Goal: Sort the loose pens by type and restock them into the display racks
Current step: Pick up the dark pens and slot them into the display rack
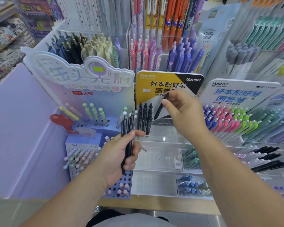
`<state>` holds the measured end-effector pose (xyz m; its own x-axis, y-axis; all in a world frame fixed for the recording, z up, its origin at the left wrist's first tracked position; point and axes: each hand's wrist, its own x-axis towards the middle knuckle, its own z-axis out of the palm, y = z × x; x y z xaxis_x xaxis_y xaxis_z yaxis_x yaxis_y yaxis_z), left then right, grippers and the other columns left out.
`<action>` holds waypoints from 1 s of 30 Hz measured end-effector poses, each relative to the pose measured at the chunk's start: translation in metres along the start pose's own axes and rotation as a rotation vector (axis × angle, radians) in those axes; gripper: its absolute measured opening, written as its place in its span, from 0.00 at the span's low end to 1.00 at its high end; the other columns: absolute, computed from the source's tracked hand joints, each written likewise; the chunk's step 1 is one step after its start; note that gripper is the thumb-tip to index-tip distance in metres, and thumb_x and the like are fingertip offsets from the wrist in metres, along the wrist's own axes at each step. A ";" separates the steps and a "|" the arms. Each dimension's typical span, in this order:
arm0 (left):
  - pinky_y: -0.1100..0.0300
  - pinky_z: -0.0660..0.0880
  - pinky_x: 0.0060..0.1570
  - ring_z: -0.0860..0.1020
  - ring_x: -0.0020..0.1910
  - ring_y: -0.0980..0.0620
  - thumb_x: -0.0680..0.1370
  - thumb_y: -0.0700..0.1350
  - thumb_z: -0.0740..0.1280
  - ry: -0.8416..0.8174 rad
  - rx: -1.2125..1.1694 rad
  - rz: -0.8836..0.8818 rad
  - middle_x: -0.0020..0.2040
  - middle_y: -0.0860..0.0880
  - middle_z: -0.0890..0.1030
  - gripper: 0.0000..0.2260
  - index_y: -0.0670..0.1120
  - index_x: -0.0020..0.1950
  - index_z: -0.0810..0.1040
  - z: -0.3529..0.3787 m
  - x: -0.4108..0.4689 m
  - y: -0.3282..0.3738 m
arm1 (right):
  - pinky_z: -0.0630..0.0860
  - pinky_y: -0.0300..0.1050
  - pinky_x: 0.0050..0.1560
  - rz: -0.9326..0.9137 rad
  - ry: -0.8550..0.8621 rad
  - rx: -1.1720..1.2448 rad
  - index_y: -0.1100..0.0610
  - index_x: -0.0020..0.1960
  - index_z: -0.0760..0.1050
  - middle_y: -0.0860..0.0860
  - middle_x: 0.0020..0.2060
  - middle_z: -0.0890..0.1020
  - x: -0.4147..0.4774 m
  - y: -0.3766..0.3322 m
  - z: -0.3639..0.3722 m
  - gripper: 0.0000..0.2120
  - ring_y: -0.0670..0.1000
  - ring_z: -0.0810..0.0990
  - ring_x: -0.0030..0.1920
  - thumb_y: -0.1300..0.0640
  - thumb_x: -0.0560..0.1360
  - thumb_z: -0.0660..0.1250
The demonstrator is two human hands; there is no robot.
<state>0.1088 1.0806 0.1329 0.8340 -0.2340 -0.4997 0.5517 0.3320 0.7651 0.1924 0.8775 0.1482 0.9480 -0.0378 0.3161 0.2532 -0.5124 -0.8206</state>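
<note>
My left hand [121,154] grips a small bundle of black pens [127,126], held upright in front of the racks. My right hand [182,112] pinches a single black pen [160,110] by its top end, its tip pointing down over the clear rack [162,128] below the yellow and black Gambol card [167,86]. Three black pens [145,117] stand at the left side of that rack. The rest of the rack's holes hold nothing.
A pastel lollipop-pen display [92,115] stands to the left, with a blue perforated holder [116,185] below my left hand. A rack of blue, pink and green pens [226,120] sits to the right. Clear trays [156,158] lie in front, above a wooden shelf edge [154,205].
</note>
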 end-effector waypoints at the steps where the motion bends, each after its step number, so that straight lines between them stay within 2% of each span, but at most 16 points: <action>1: 0.61 0.52 0.27 0.60 0.23 0.54 0.83 0.48 0.59 0.006 -0.007 0.003 0.31 0.46 0.71 0.13 0.44 0.60 0.79 -0.001 0.000 0.000 | 0.81 0.48 0.50 0.002 -0.005 -0.012 0.52 0.55 0.80 0.45 0.44 0.84 0.000 0.001 0.002 0.07 0.45 0.82 0.45 0.55 0.78 0.69; 4: 0.60 0.53 0.26 0.60 0.24 0.54 0.83 0.48 0.60 0.002 -0.029 0.006 0.33 0.46 0.71 0.13 0.47 0.61 0.81 -0.005 0.000 0.000 | 0.81 0.44 0.50 0.001 -0.002 -0.041 0.52 0.56 0.80 0.45 0.44 0.84 0.003 0.001 0.006 0.07 0.44 0.82 0.45 0.54 0.78 0.69; 11: 0.59 0.54 0.27 0.60 0.25 0.53 0.82 0.47 0.60 -0.009 -0.034 0.000 0.33 0.46 0.71 0.13 0.50 0.58 0.83 -0.009 -0.002 0.003 | 0.80 0.43 0.47 -0.064 -0.042 -0.143 0.54 0.54 0.81 0.45 0.41 0.83 0.002 -0.003 0.008 0.07 0.42 0.80 0.42 0.55 0.77 0.70; 15: 0.59 0.55 0.26 0.60 0.26 0.53 0.83 0.48 0.58 -0.020 -0.052 -0.005 0.33 0.46 0.71 0.15 0.51 0.60 0.83 -0.010 -0.002 0.003 | 0.81 0.48 0.46 -0.053 -0.100 -0.199 0.56 0.52 0.83 0.48 0.40 0.84 -0.006 0.006 0.017 0.05 0.46 0.81 0.40 0.58 0.76 0.72; 23: 0.56 0.52 0.29 0.60 0.25 0.53 0.83 0.46 0.57 -0.034 -0.057 -0.008 0.32 0.46 0.67 0.16 0.45 0.60 0.82 -0.012 -0.004 0.003 | 0.79 0.48 0.42 -0.008 -0.097 -0.272 0.56 0.50 0.82 0.48 0.37 0.81 -0.006 0.008 0.025 0.05 0.50 0.79 0.38 0.56 0.76 0.71; 25: 0.56 0.53 0.29 0.60 0.25 0.53 0.83 0.46 0.57 -0.042 -0.034 0.000 0.32 0.46 0.67 0.15 0.43 0.57 0.82 -0.010 -0.005 0.005 | 0.79 0.48 0.43 0.012 -0.102 -0.288 0.56 0.53 0.81 0.47 0.38 0.82 -0.008 0.006 0.024 0.07 0.49 0.79 0.38 0.55 0.76 0.71; 28: 0.56 0.53 0.28 0.61 0.25 0.53 0.83 0.46 0.58 -0.072 0.023 0.017 0.32 0.46 0.68 0.14 0.45 0.55 0.84 -0.007 -0.008 0.008 | 0.77 0.44 0.45 0.107 -0.067 -0.285 0.52 0.62 0.76 0.44 0.45 0.82 -0.021 -0.002 0.020 0.14 0.46 0.80 0.41 0.54 0.77 0.70; 30: 0.58 0.55 0.27 0.62 0.25 0.53 0.83 0.46 0.60 -0.090 0.090 0.034 0.32 0.46 0.70 0.13 0.47 0.56 0.84 -0.005 -0.009 0.010 | 0.75 0.40 0.44 0.155 -0.019 -0.193 0.50 0.59 0.76 0.43 0.43 0.82 -0.034 -0.013 0.016 0.12 0.42 0.79 0.41 0.53 0.77 0.70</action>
<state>0.1066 1.0911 0.1431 0.8455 -0.3062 -0.4375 0.5162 0.2585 0.8165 0.1594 0.8997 0.1407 0.9765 -0.1139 0.1829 0.0642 -0.6565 -0.7516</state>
